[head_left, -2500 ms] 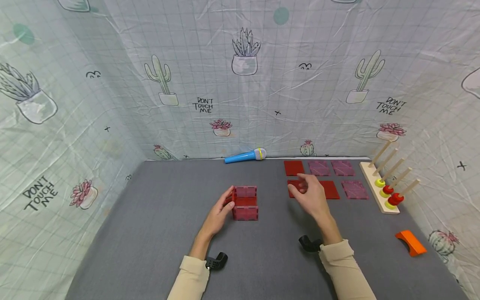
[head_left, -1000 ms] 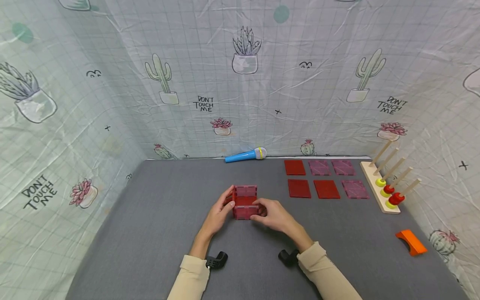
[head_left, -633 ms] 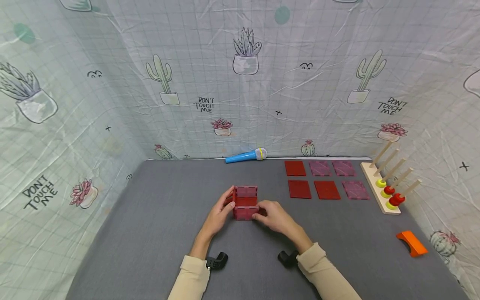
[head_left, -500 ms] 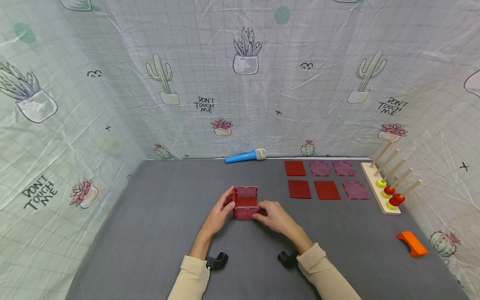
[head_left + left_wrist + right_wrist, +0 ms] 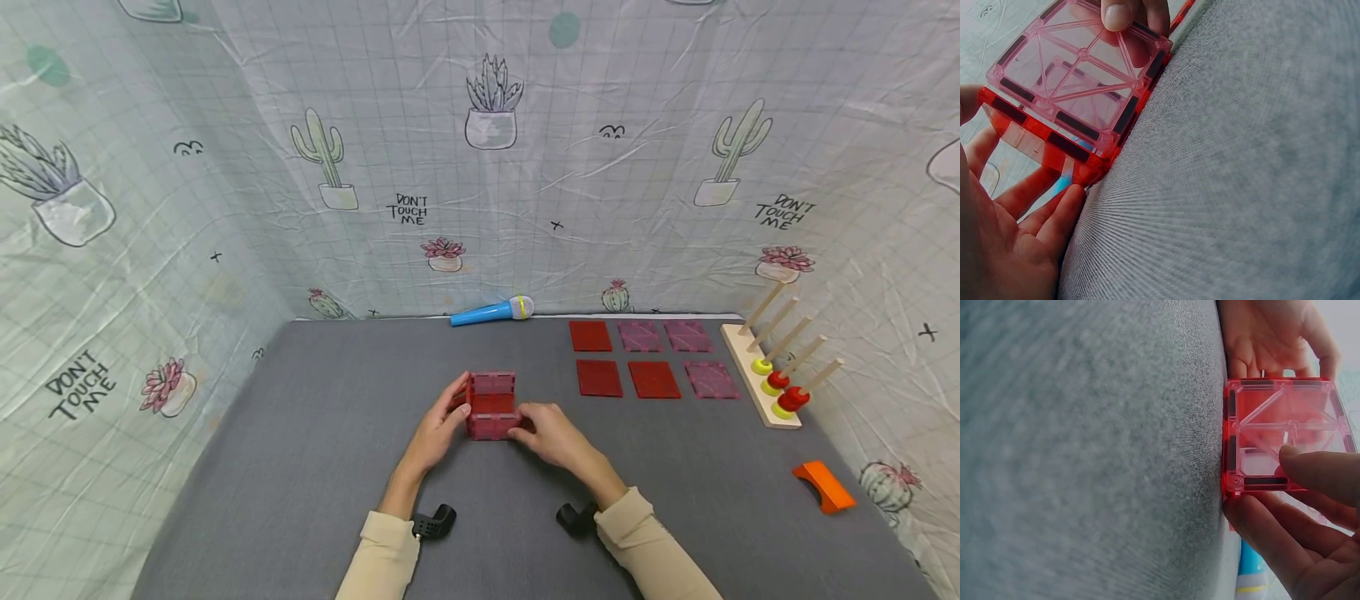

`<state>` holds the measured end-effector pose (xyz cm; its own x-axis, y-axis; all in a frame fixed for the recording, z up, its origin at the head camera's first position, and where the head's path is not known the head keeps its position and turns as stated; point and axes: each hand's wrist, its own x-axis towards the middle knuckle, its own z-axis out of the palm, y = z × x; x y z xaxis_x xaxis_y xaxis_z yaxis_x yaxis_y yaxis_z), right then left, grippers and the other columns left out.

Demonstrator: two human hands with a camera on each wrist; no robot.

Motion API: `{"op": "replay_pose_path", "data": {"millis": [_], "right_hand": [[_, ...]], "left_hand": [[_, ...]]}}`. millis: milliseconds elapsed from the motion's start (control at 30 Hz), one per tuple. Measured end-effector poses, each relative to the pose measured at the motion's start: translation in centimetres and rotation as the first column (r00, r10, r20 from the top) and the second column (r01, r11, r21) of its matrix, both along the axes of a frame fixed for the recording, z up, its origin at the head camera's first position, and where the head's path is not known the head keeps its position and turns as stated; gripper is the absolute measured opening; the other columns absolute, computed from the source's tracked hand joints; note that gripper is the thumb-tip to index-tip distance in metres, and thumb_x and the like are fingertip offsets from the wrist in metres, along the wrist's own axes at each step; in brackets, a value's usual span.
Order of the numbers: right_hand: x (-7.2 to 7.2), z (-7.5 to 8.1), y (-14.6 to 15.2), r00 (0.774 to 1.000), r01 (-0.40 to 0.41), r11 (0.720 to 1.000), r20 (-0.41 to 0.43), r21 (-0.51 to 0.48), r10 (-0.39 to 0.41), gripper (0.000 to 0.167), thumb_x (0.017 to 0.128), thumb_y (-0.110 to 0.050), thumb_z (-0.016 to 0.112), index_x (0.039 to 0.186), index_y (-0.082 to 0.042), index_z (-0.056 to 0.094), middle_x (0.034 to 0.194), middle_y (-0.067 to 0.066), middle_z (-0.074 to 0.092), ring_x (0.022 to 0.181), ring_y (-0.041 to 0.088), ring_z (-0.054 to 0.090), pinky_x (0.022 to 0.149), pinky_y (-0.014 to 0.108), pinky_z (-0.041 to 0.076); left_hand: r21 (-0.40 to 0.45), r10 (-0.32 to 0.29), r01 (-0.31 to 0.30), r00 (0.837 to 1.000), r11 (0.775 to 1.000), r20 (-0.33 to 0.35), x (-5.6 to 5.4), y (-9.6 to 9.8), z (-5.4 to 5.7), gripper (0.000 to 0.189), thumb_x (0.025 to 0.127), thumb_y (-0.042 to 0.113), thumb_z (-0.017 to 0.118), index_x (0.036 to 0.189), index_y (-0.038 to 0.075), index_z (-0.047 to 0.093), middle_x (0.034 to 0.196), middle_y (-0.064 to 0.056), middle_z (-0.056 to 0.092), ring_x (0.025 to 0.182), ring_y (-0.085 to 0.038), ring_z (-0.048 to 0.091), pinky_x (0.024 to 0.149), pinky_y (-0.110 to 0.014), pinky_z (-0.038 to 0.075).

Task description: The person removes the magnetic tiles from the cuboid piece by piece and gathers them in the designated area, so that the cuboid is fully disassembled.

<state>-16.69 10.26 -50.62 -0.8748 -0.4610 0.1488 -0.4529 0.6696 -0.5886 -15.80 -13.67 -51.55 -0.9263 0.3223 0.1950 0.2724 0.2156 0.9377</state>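
Translucent magnetic tiles form an open-topped box. A pink front tile (image 5: 489, 428) and a pink back tile (image 5: 492, 382) stand upright on either side of a red base tile (image 5: 492, 403). Along the left side stands a red side tile (image 5: 1038, 134). My left hand (image 5: 430, 435) grips this red side tile, fingers spread on its outer face and thumb at its edge. My right hand (image 5: 555, 435) pinches the right edge of the pink front tile, its thumb on the near face in the right wrist view. Through the pink plastic, right fingers show behind it.
Red tiles (image 5: 655, 380) and pink tiles (image 5: 711, 380) lie flat in two rows at back right. Beside them stands a wooden peg board (image 5: 759, 379) with red and yellow rings. An orange arch block (image 5: 825, 486) lies front right. A blue toy microphone (image 5: 491, 312) rests at the back edge.
My right hand has come from above the flat tiles to the box's right side and taken hold of the front tile. Recently it has shifted only slightly right. My left hand has stayed put.
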Motion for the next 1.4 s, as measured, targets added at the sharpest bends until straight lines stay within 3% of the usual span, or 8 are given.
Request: {"op": "replay_pose_path", "data": {"millis": [167,467,667,833,1067,1267,1400], "right_hand": [[0.1,0.0,0.3,1.0,0.0,1.0,0.012,-0.019,0.0,0.01,0.089,-0.015,0.076,0.088,-0.011,0.067,0.076,-0.006,0.063,0.066,0.005,0.048,0.06,0.018,0.042],[0.7,0.7,1.0,0.998,0.015,0.999,0.057,-0.043,-0.012,0.008,0.09,-0.014,0.075,0.09,-0.011,0.067,0.079,-0.005,0.065,0.067,0.006,0.05,0.06,0.019,0.045],[0.8,1.3,1.7,0.999,0.014,0.998,0.036,-0.057,-0.012,0.006,0.091,-0.014,0.073,0.093,-0.012,0.068,0.082,-0.005,0.067,0.07,0.004,0.053,0.064,0.02,0.049],[0.8,1.5,2.1,1.0,0.01,0.995,-0.014,-0.095,-0.011,0.007,0.091,-0.014,0.074,0.097,-0.012,0.07,0.088,-0.003,0.069,0.078,0.005,0.06,0.071,0.024,0.055],[1.1,1.6,2.6,0.997,0.05,0.987,-0.051,-0.153,-0.058,0.02,0.089,-0.012,0.075,0.108,-0.008,0.07,0.096,0.001,0.069,0.081,0.008,0.061,0.071,0.024,0.055],[1.1,1.8,3.2,0.993,0.108,0.975,-0.036,-0.195,-0.117,0.026,0.089,-0.01,0.075,0.113,-0.005,0.067,0.095,0.003,0.07,0.079,0.01,0.062,0.071,0.024,0.056],[1.1,1.9,3.7,0.989,0.137,0.966,-0.031,-0.217,-0.147,0.029,0.089,-0.009,0.075,0.115,-0.003,0.066,0.094,0.004,0.07,0.08,0.011,0.062,0.071,0.023,0.056]], "left_hand": [[-0.016,0.009,-0.009,1.0,1.0,-0.003,0.1,0.0,0.0,0.057,0.105,0.016,0.049,0.158,0.01,0.029,0.159,-0.017,0.039,0.14,-0.039,0.044,0.111,-0.041,0.045],[0.017,0.004,-0.004,1.0,1.0,-0.004,-0.1,0.1,-0.3,0.057,0.105,0.016,0.049,0.158,0.009,0.03,0.158,-0.019,0.039,0.14,-0.042,0.044,0.109,-0.029,0.044],[0.012,0.006,-0.006,1.0,1.0,-0.03,0.0,0.1,-0.2,0.057,0.105,0.013,0.049,0.158,0.007,0.029,0.157,-0.019,0.04,0.139,-0.042,0.045,0.108,-0.033,0.047],[0.017,-0.005,0.005,0.999,1.0,-0.033,-0.2,0.0,-0.3,0.057,0.105,0.012,0.048,0.157,0.005,0.029,0.157,-0.02,0.039,0.14,-0.041,0.045,0.106,-0.026,0.046],[0.028,0.017,-0.017,1.0,0.999,-0.025,-1.6,-0.1,-3.4,0.057,0.106,0.013,0.047,0.159,0.014,0.028,0.16,-0.015,0.037,0.142,-0.036,0.043,0.108,-0.022,0.043],[0.039,0.038,-0.037,0.998,0.999,-0.039,-1.7,-0.1,-3.9,0.057,0.105,0.016,0.051,0.158,0.021,0.032,0.158,-0.009,0.041,0.14,-0.032,0.047,0.108,-0.03,0.046],[0.039,0.034,-0.033,0.998,0.999,-0.047,-1.6,-0.2,-3.9,0.057,0.104,0.019,0.051,0.158,0.024,0.032,0.158,-0.008,0.042,0.14,-0.033,0.047,0.108,-0.029,0.047]]}}
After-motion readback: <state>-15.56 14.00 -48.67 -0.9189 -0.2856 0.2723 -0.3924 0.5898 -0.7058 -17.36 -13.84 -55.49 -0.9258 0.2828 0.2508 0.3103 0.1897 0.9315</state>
